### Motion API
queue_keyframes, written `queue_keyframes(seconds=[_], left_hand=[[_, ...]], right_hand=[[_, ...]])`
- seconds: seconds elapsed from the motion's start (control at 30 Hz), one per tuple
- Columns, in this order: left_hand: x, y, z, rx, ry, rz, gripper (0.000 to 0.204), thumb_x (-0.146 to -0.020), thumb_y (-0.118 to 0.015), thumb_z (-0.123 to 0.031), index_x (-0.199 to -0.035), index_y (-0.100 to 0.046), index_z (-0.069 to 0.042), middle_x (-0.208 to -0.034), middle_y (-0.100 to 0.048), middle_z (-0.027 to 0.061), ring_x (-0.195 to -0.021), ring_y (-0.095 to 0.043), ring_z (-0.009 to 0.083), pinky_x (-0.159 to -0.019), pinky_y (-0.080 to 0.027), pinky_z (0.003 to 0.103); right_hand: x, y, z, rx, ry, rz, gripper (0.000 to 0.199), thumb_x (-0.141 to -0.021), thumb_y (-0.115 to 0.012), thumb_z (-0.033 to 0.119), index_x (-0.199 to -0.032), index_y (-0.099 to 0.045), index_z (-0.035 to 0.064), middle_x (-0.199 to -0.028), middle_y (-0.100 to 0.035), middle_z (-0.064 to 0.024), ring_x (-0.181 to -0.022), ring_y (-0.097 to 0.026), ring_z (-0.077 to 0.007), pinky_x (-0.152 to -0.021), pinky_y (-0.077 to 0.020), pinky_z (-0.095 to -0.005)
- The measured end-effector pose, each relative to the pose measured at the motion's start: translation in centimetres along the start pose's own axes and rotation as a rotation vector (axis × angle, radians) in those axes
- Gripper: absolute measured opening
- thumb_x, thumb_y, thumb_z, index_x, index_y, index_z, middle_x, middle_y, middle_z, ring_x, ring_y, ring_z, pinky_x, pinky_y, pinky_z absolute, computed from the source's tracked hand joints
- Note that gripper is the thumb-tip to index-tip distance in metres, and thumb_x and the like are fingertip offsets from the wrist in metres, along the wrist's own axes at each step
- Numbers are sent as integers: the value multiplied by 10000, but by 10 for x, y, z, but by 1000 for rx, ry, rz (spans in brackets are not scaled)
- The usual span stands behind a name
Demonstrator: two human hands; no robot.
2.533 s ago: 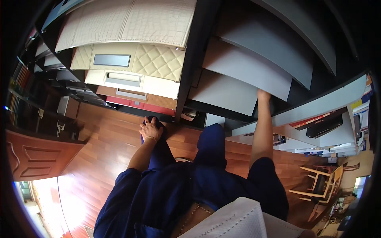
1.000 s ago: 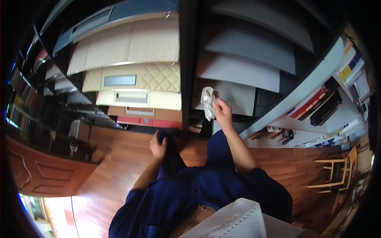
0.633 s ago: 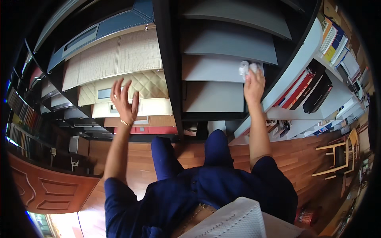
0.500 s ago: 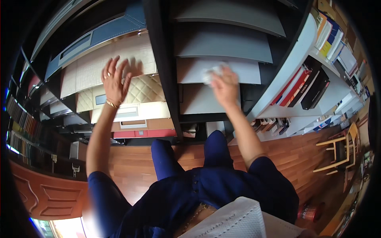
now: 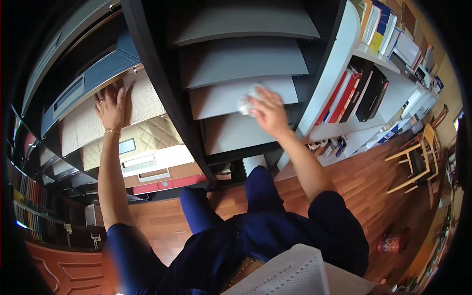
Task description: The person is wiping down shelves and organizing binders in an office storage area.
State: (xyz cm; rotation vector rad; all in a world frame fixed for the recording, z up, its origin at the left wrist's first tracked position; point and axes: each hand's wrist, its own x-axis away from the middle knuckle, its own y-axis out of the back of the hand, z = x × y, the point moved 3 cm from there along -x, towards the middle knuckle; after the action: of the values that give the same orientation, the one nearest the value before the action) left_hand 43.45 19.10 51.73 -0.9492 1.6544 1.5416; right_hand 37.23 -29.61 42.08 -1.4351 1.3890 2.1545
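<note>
pale shelf (image 5: 214,102) | white cloth (image 5: 245,104) against it | wooden floor (image 5: 351,184) | chair (image 5: 430,143), red basket (image 5: 392,243)

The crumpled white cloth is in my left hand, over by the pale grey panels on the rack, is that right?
Not quite: the crumpled white cloth is in your right hand, not your left hand, as the head view shows. It is indeed by the pale grey panels on the rack.

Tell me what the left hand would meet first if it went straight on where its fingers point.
Most likely the blue stitched panel: its edge lies just ahead of the left hand, which is over the cream textured panel. Depth is unclear, so it might pass beneath.
</note>
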Motion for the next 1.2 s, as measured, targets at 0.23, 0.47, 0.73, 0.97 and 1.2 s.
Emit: queue_keyframes(seconds=[0.23,0.47,0.73,0.97,1.2], left_hand=[[4,6,-18,-129,78,130,727,-887,-378,-682,-1392,-449,-164,-1473,-374,145,-1391,-253,371,-1111,-162,523],[0,7,-17,-158,95,74,723,-883,-388,-684,-1378,-469,-163,-1451,-409,122,-1390,-259,355,-1108,-163,517],[3,10,-17,-123,149,135,782,-867,-371,-715,-1406,-427,-151,-1469,-383,139,-1415,-215,346,-1115,-147,542],[4,15,-19,-149,127,120,727,-890,-383,-676,-1370,-466,-136,-1438,-418,153,-1387,-262,366,-1101,-168,547],[3,15,-25,-96,122,73,699,-890,-414,-654,-1324,-507,-114,-1400,-456,155,-1367,-302,350,-1088,-196,544]], right_hand=[[-15,9,-37,448,-199,-13,472,-922,-499,326,-1287,-513,26,-1350,-454,-254,-1265,-410,-403,-1069,-294,-506],[-102,-73,52,117,-236,494,383,-928,-450,370,-1002,-661,60,-1166,-606,-185,-1132,-536,-330,-995,-354,-505],[-52,-59,52,102,51,246,553,-901,-519,284,-1403,-407,81,-1399,-430,-206,-1304,-391,-384,-1126,-223,-495],[-48,-6,-94,448,-452,441,434,-935,-470,346,-1263,-527,67,-1296,-510,-191,-1219,-443,-378,-1047,-324,-482],[-126,-46,-99,142,-291,27,451,-951,-443,352,-1289,-518,63,-1317,-503,-188,-1230,-458,-330,-1054,-344,-415]])
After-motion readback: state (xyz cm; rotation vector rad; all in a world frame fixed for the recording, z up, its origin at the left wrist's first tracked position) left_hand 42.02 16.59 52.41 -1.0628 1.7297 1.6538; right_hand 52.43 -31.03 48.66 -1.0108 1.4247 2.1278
